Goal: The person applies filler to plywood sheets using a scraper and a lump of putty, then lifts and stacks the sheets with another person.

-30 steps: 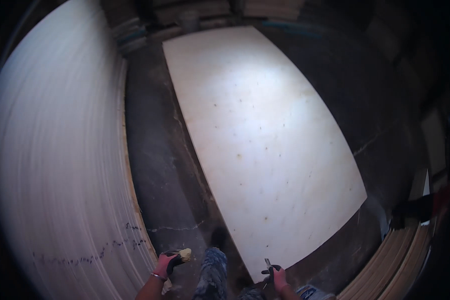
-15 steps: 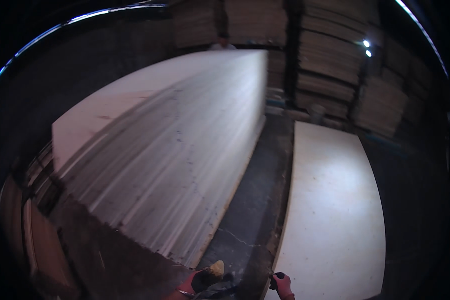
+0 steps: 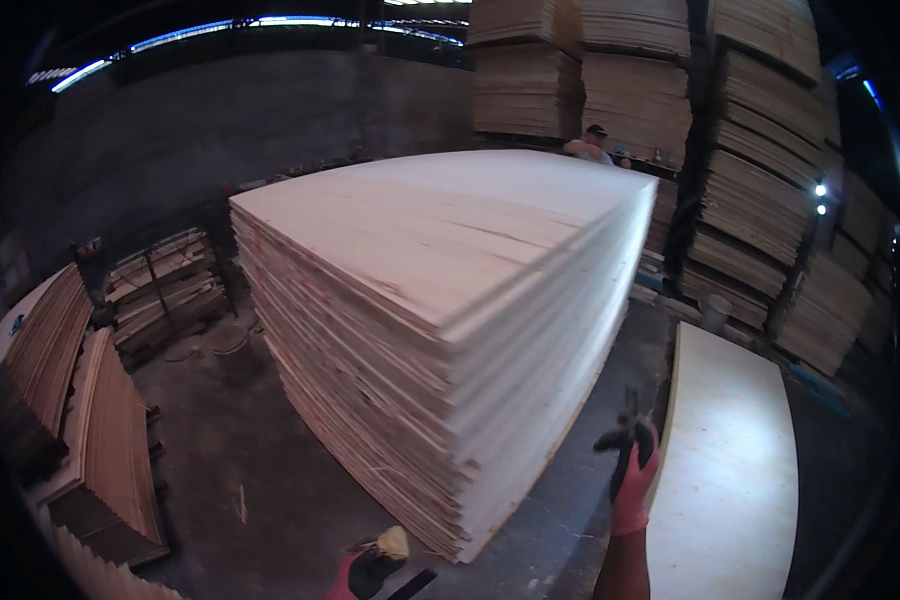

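Observation:
My left hand (image 3: 360, 565), in a pink and black glove, is closed on a pale yellow lump (image 3: 390, 543) at the bottom edge, just in front of a tall stack of plywood sheets (image 3: 370, 360). My right hand (image 3: 632, 465), gloved alike, is raised beside the stack's right side, gripping a small flat metal tool (image 3: 630, 405), blurred by motion. To its right a single pale plywood board (image 3: 730, 440) lies low along the floor. The stack's pale top sheet (image 3: 410, 215) has darker streaks.
Smaller stacks of boards (image 3: 100, 430) stand at the left, with a bundle of timber (image 3: 165, 285) behind. Tall piles of sheets (image 3: 750, 180) line the back right. A person (image 3: 590, 150) is behind the main stack. A grey bucket (image 3: 714, 312) sits on the concrete floor (image 3: 220, 430).
My view has lifted from the board on the floor toward the tall stack, so the board now sits at the right. My right hand has risen with the tool.

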Motion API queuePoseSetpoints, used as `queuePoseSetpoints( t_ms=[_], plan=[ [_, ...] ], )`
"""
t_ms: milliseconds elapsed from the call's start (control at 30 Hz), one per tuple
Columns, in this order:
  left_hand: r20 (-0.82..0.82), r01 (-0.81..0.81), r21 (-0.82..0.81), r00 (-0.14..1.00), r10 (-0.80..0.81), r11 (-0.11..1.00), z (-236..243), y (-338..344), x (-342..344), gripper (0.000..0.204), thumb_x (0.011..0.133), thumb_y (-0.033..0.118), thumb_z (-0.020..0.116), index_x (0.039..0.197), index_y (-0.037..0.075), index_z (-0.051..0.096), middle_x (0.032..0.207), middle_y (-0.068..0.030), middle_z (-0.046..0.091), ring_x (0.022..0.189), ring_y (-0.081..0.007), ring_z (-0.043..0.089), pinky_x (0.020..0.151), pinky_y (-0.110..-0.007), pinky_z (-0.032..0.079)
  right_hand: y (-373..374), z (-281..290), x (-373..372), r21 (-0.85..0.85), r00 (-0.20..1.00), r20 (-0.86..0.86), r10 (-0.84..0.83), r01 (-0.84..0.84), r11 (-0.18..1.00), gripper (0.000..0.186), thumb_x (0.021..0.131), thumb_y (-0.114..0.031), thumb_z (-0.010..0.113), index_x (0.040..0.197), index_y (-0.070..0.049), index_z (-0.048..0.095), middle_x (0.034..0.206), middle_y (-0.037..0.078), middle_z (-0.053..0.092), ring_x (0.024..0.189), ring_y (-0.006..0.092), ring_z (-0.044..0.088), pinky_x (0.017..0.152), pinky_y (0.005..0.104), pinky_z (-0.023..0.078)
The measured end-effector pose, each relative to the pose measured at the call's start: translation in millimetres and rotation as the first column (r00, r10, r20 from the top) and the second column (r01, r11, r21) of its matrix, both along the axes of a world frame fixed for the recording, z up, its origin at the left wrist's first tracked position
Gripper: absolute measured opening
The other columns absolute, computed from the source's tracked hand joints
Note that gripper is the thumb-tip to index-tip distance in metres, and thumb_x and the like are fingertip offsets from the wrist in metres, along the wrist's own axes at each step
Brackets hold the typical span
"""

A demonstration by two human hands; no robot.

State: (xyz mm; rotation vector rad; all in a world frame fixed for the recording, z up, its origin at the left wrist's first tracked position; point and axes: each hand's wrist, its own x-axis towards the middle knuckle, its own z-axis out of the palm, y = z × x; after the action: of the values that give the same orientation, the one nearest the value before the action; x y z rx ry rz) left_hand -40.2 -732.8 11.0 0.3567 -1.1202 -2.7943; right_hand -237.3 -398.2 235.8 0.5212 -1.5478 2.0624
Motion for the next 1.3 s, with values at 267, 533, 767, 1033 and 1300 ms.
queuePoseSetpoints(
  t_ms=[267, 533, 767, 1033, 1300],
  plan=[
    [-0.102, -0.156, 0.019, 0.982, 0.157, 0.988, 47, -201, 3, 0.040, 0.087, 0.021, 0.063, 0.120, 0.001, 0.053, 0.114, -0.0069, 0.060, 0.104, -0.0169, 0.057, 0.091, -0.032, 0.046, -198, 139, -32, 0.230, 0.911, -0.411, 0.031, 0.071, 0.971, 0.029, 0.092, -0.007, 0.039, 0.115, 0.007, 0.049, 0.103, 0.013, 0.060, 0.095, 0.0202, 0.059, 0.089, 0.0312, 0.043],
    [-0.227, -0.354, -0.140, 0.920, 0.318, 0.925, 122, -290, -92, 0.039, 0.090, 0.014, 0.053, 0.122, -0.008, 0.049, 0.115, -0.0154, 0.058, 0.106, -0.0286, 0.058, 0.092, -0.041, 0.048, -240, 130, -43, -0.044, 0.957, -0.273, -0.097, 0.088, 0.995, 0.024, 0.094, -0.015, 0.045, 0.103, 0.006, 0.051, 0.079, 0.014, 0.060, 0.071, 0.0211, 0.059, 0.068, 0.0335, 0.049],
    [-0.428, -0.510, -0.532, 0.851, 0.304, 0.676, 181, -396, -217, 0.021, 0.088, 0.005, 0.054, 0.106, -0.005, 0.061, 0.099, -0.0114, 0.065, 0.090, -0.0194, 0.064, 0.078, -0.029, 0.052, -258, 131, -53, 0.045, 0.884, -0.354, -0.306, 0.343, 0.938, 0.028, 0.095, -0.028, 0.043, 0.092, -0.001, 0.050, 0.061, 0.007, 0.051, 0.056, 0.0166, 0.050, 0.057, 0.0303, 0.043],
    [-0.612, -0.292, -0.336, 0.790, 0.028, 0.896, 355, -518, -353, 0.028, 0.089, 0.005, 0.053, 0.115, -0.006, 0.052, 0.109, -0.0143, 0.060, 0.099, -0.0227, 0.061, 0.083, -0.033, 0.052, -262, 149, -39, 0.118, 0.563, -0.276, -0.779, 0.824, 0.554, 0.023, 0.094, -0.021, 0.044, 0.084, -0.002, 0.052, 0.072, 0.005, 0.046, 0.073, 0.0165, 0.049, 0.074, 0.0315, 0.040],
    [-0.238, -0.132, -0.969, 0.718, -0.654, 0.209, 492, -526, -568, 0.026, 0.076, 0.006, 0.065, 0.100, -0.005, 0.065, 0.091, -0.0099, 0.067, 0.079, -0.0134, 0.063, 0.073, -0.025, 0.051, -355, 180, -64, 0.339, 0.482, -0.149, -0.863, 0.845, 0.414, 0.026, 0.094, -0.020, 0.044, 0.106, -0.002, 0.057, 0.082, 0.003, 0.058, 0.074, 0.0103, 0.053, 0.069, 0.0248, 0.041]
  ],
)
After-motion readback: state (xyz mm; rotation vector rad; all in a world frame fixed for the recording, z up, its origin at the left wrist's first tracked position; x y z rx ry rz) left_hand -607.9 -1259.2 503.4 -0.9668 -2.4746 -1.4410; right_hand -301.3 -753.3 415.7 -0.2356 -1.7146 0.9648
